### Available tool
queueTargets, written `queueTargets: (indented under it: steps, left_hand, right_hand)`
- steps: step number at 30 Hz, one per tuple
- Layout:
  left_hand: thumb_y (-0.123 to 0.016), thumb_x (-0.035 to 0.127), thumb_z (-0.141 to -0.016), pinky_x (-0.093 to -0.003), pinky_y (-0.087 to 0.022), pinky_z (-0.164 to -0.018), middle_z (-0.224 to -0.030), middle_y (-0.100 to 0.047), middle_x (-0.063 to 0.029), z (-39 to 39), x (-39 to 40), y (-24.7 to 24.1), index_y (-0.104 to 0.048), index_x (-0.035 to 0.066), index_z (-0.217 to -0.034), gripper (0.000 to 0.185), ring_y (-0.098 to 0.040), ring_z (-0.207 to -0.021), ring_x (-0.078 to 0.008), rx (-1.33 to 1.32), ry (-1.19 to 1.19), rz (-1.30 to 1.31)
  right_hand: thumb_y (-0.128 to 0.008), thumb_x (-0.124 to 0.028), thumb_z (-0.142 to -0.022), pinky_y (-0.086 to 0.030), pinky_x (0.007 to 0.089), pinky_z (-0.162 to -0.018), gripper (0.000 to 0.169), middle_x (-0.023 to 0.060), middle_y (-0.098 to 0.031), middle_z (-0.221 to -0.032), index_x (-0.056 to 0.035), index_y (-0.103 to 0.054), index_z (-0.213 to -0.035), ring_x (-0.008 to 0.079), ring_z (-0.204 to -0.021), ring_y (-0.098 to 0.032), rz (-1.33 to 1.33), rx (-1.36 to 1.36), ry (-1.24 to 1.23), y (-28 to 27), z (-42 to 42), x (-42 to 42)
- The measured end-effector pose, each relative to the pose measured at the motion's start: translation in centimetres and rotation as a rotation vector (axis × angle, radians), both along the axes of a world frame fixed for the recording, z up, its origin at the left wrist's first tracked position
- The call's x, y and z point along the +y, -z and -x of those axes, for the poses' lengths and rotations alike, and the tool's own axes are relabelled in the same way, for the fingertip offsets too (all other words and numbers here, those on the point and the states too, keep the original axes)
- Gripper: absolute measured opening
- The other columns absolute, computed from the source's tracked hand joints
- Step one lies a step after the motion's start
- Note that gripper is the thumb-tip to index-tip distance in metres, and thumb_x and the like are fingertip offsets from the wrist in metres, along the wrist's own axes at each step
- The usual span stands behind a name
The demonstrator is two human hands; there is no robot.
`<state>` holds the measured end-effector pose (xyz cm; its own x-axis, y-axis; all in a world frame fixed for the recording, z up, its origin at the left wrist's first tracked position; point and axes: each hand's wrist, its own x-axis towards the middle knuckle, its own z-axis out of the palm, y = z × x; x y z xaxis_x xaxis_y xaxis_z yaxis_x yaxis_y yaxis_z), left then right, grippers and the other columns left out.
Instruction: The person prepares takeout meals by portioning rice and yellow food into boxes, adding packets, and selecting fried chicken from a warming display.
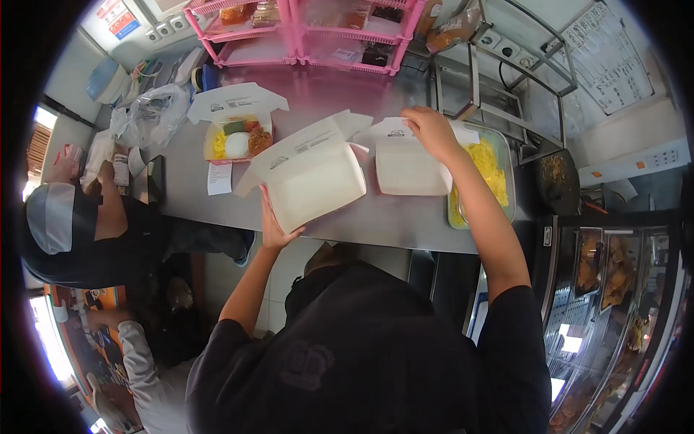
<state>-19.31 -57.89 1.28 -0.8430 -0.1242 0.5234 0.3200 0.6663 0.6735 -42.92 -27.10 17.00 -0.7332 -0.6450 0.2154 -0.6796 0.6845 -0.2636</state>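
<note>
My left hand (pixel 276 222) grips the lower left corner of an open, empty paper food box (pixel 320 187), which tilts above the steel counter with its printed lid folded back. To its right a second open paper box (pixel 413 171) rests on the counter, also empty. My right hand (pixel 431 130) pinches the raised lid (pixel 391 130) of that second box at its far edge. Beyond my left hand stands a filled box (pixel 209 144) with rice, a fried piece, yellow shreds and green and red food. Partly behind my right forearm is a glass dish of yellow shredded food (pixel 488 173).
Pink plastic shelves (pixel 298 38) stand at the counter's back, a metal rack (pixel 477 81) at the right rear. A paper slip (pixel 219 179) lies before the filled box. A co-worker (pixel 81 233) is at the left, near plastic bags (pixel 154 111). A glass display case (pixel 607 314) is at right.
</note>
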Motion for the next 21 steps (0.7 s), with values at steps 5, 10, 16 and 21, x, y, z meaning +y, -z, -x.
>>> queueTargets:
  steps: [5, 10, 16, 21]
  left_hand:
    - [-0.071, 0.058, -0.061, -0.0555, -0.013, -0.106, -0.145, -0.009, -0.0268, -0.1, 0.0, 2.1, -0.009, -0.003, -0.14, 0.118, -0.015, -0.133, -0.0424, -0.298, 0.025, 0.171]
    - [-0.075, 0.052, -0.06, -0.058, -0.011, -0.106, -0.143, -0.017, -0.0257, -0.8, 0.3, 0.7, -0.006, -0.002, -0.141, 0.119, -0.019, -0.132, -0.0411, -0.525, -0.028, 0.202]
    - [-0.078, 0.036, -0.063, -0.0531, -0.024, -0.103, -0.132, -0.036, -0.0231, -1.6, 5.1, -4.6, -0.021, 0.0, -0.137, 0.1, -0.035, -0.124, -0.0347, -0.179, -0.245, 0.19]
    - [-0.071, 0.021, -0.075, -0.0383, -0.046, -0.084, -0.111, -0.053, -0.0199, 5.4, 12.3, -8.1, -0.051, 0.003, -0.115, 0.048, -0.057, -0.095, -0.0303, -0.546, -0.082, -0.187]
  right_hand:
    - [-0.062, -0.012, -0.079, -0.044, 0.0398, -0.074, 0.014, 0.0113, -0.06, -0.085, -0.0035, -0.06, -0.091, 0.031, -0.083, -0.057, 0.466, 0.247, 0.02, 0.8, -1.7, -2.2]
    - [-0.063, -0.02, -0.08, -0.045, 0.0368, -0.076, 0.022, 0.0128, -0.059, -0.089, -0.0037, -0.06, -0.094, 0.0307, -0.085, -0.057, 0.277, -0.443, 0.219, 5.7, -8.1, -3.8]
    - [-0.059, -0.023, -0.083, -0.044, 0.0406, -0.065, 0.021, 0.012, -0.06, -0.074, -0.0023, -0.06, -0.081, 0.0304, -0.075, -0.058, 0.389, -0.399, 0.275, 9.3, -6.9, -6.9]
    - [-0.059, -0.021, -0.081, -0.043, 0.0361, -0.053, 0.023, 0.0129, -0.059, -0.061, -0.0009, -0.06, -0.071, 0.0293, -0.055, -0.057, 0.335, -0.374, 0.191, 8.9, -7.2, -7.6]
